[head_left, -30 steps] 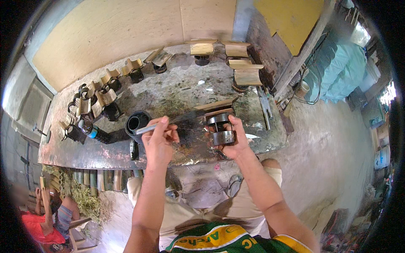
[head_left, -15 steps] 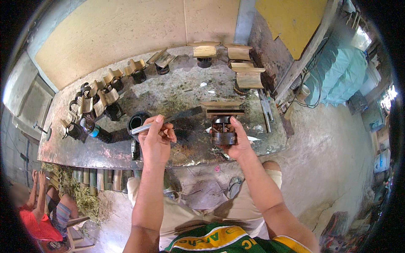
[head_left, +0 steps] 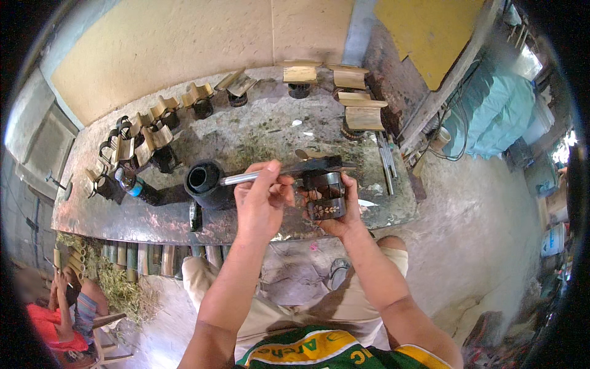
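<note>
My left hand [head_left: 265, 195] is closed round the silver handle [head_left: 241, 178] of a tool that looks like a paintbrush. Its long, dark, flat head [head_left: 326, 163] lies across the top of a dark bamboo piece. That carved, ring-shaped bamboo piece [head_left: 327, 198] has cut-out sides and a pale leaf-like pattern on its lower band. My right hand [head_left: 348, 212] grips it from the right and below, above the table's near edge. Just left of the brush handle stands a round black pot [head_left: 206, 178] with an open mouth.
Several bamboo pieces with pale curved tops [head_left: 364, 118] line the far and left parts of the stained table [head_left: 258, 132]. A dark bottle [head_left: 132, 184] stands at the left, metal rods [head_left: 386, 163] lie at the right. A person in red [head_left: 55, 323] sits lower left.
My left hand has moved right, bringing the brush head over the bamboo piece. The bamboo piece has tilted in my right hand, so its top now shows less and its patterned side more.
</note>
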A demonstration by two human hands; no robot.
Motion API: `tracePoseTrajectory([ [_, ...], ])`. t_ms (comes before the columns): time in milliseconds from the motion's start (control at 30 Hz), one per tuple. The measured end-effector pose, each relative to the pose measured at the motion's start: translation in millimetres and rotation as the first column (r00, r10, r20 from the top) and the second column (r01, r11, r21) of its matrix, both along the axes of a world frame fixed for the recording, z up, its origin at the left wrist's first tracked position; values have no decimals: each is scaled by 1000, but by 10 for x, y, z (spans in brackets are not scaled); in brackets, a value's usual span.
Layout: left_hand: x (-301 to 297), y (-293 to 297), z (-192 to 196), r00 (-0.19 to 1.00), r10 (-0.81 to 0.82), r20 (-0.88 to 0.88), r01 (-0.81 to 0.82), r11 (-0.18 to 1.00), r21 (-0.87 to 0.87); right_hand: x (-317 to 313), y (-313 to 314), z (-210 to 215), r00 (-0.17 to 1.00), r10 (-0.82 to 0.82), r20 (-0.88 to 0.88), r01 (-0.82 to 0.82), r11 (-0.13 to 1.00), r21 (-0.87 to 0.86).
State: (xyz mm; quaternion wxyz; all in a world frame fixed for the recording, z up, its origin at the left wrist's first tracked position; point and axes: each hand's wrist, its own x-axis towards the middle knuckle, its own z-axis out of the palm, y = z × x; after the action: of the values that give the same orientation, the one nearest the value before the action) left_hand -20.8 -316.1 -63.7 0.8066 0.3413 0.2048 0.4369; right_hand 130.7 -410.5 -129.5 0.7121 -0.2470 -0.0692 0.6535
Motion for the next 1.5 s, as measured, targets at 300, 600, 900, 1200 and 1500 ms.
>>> tracePoseTrajectory([
  [300, -41, 77, -115, 992, 120, -50, -117, 992, 52, 26, -26, 35, 990, 23, -140, -20, 999, 27],
  [600, -368, 92, -244, 964, 230, -132, -236, 972, -24, 74, -2, -16, 966, 78, -247, -24, 977, 213],
  [900, -517, 283, 55, 986, 167, -25, -157, 959, 235, 37, -13, 76, 953, 89, -289, -51, 990, 134],
  [1200, -360, 360, 222, 957, 156, -244, 16, 814, 581, -24, -10, 88, 952, 73, -297, -48, 995, 92],
  [1500, -321, 485, 336, 963, 126, -239, 30, 829, 559, -26, -6, 126, 948, 65, -312, -50, 997, 55],
])
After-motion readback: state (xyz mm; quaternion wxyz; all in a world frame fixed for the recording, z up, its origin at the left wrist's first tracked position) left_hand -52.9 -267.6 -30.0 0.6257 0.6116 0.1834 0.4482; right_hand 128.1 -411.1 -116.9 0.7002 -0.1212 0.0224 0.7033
